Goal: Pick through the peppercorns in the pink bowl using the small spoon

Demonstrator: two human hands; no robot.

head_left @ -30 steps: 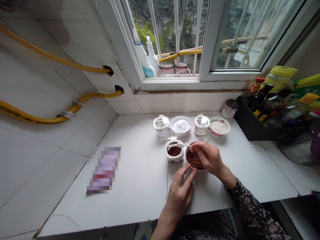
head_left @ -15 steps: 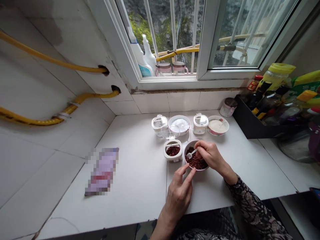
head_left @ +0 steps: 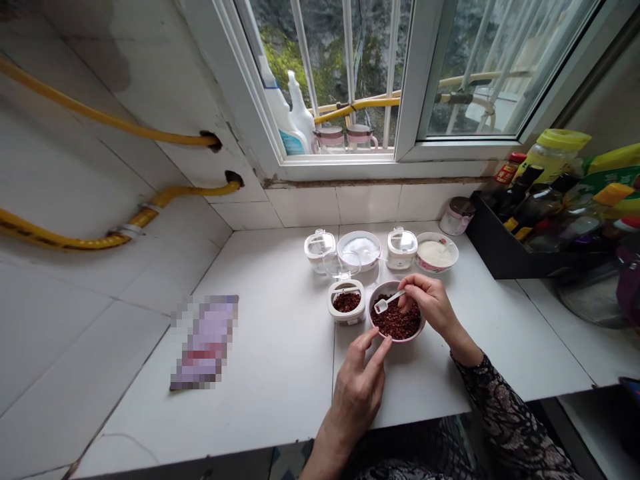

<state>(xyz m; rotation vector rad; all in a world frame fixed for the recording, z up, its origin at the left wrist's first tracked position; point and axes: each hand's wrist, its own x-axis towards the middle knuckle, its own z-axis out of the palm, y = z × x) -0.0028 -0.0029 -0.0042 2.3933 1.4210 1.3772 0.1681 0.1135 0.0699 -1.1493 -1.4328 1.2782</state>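
Observation:
My right hand (head_left: 431, 305) is closed on the handle of a small white spoon (head_left: 383, 306), its scoop over the bowl. Dark red peppercorn-like grains (head_left: 400, 322) fill much of the round bowl (head_left: 419, 333). My left hand (head_left: 361, 380) has its fingers apart, two fingertips touching the bowl's near left rim. Just left of the bowl stands a white seasoning jar (head_left: 346, 316), its clear lid (head_left: 345, 265) raised and the same red grains inside. Behind are two lidded jars, one left (head_left: 321, 248) and one right (head_left: 402, 248).
A bowl of white powder (head_left: 361, 249) and a bowl of pale grains (head_left: 437, 253) stand at the back. A black box (head_left: 505, 260) of bottles occupies the right side. On the left lies a blurred purple packet (head_left: 205, 343). The wall carries yellow pipes (head_left: 115, 127).
My right hand has shifted slightly right and up with the spoon, and the scoop has risen off the grains. My left hand stays at the rim.

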